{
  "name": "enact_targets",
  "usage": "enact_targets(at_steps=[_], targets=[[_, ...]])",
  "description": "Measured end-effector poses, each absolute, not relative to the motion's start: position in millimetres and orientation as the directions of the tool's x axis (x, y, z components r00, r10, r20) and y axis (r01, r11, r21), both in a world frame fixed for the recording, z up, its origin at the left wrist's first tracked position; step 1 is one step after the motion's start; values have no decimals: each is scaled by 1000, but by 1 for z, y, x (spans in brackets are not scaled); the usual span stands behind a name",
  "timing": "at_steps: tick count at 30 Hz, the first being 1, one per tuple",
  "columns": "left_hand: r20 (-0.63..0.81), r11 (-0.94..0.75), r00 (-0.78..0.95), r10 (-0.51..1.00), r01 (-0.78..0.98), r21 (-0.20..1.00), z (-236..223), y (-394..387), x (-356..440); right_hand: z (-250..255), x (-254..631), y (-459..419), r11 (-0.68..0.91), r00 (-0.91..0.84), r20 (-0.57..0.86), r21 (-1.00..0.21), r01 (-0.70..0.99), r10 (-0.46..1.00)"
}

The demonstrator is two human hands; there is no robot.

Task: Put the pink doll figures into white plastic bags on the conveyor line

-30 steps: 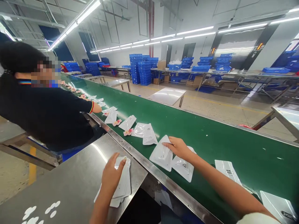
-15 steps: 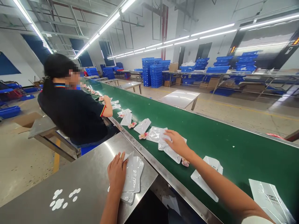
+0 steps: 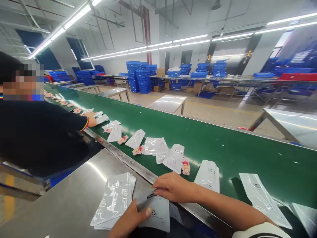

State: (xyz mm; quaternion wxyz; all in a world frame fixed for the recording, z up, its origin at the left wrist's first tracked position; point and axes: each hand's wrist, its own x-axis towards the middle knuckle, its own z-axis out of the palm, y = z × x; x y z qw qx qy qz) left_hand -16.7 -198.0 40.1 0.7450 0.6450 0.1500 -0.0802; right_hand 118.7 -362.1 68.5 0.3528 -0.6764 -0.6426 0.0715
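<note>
A flat grey-white plastic pouch (image 3: pixel 158 215) with a printed label and recycling mark is between my two hands at the table's edge. My left hand (image 3: pixel 133 216) grips its left side, thumb on the front. At its top edge, my right hand (image 3: pixel 170 186) pinches the pouch with bent fingers. Left of it, a stack of similar pouches (image 3: pixel 114 198) lies on the metal table (image 3: pixel 74 198). Beyond my hands, the green conveyor belt (image 3: pixel 210 138) carries more pouches (image 3: pixel 174 158) and small pink doll figures (image 3: pixel 186 166).
A co-worker (image 3: pixel 37 132) in a dark shirt sits at the left, one hand over the belt. The belt's metal rail (image 3: pixel 123 157) runs alongside the table. Blue crates (image 3: pixel 143 77) are piled across the room, and metal tables (image 3: pixel 168 103) stand beyond the belt.
My right hand has come back from the belt to the table edge. My left hand has left the stack, and both now hold one pouch. The view has turned right.
</note>
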Motion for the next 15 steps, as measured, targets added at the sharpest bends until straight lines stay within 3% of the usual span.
enact_targets(at_steps=[3,5,6,7,9,11,13,15], targets=[[-462,284,881,100,420,862,22,-226,-3,61,142,-390,-158,384,208,-665,730,900],[-468,343,873,137,401,849,15,-239,5,54,172,-414,-465,666,86,-651,601,741],[-451,353,879,156,377,856,13,-243,8,50,187,-427,-629,809,37,-608,484,587],[-432,349,886,172,355,867,11,-245,12,45,202,-440,-712,859,-28,-574,405,511],[-392,295,900,192,328,898,7,-247,17,35,223,-461,-740,845,-150,-576,347,514],[-354,222,917,184,312,924,3,-249,21,28,229,-475,-674,761,-236,-661,331,605],[-304,158,939,157,280,947,-1,-253,25,30,221,-483,-612,752,-196,-722,323,629],[-248,85,961,124,239,967,-1,-260,29,42,202,-486,-540,810,-58,-774,333,583]])
